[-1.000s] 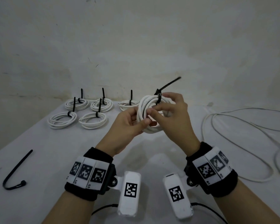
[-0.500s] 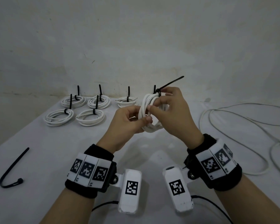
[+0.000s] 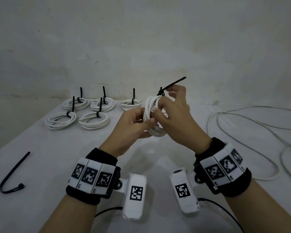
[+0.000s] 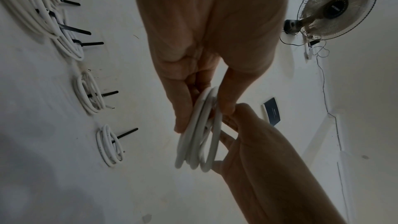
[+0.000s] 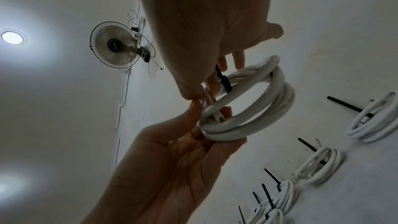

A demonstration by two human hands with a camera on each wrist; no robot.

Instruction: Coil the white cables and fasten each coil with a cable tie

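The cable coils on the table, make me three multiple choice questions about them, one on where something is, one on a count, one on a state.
1. Where does the spare black cable tie lie?
A. On the table's near left part
B. Inside a coil
C. Under the right wrist

2. How many tied coils lie on the table?
A. Three
B. Five
C. Eight

3. What is the state of the held coil?
A. Loose, with no tie
B. Lying flat on the table
C. Held up by both hands with a black tie around it

Answers:
1 A: it lies alone, apart from the coils.
2 B: two in the nearer row, three behind.
3 C: the left hand and right hand grip it above the table, and the tie on it sticks up at the top.
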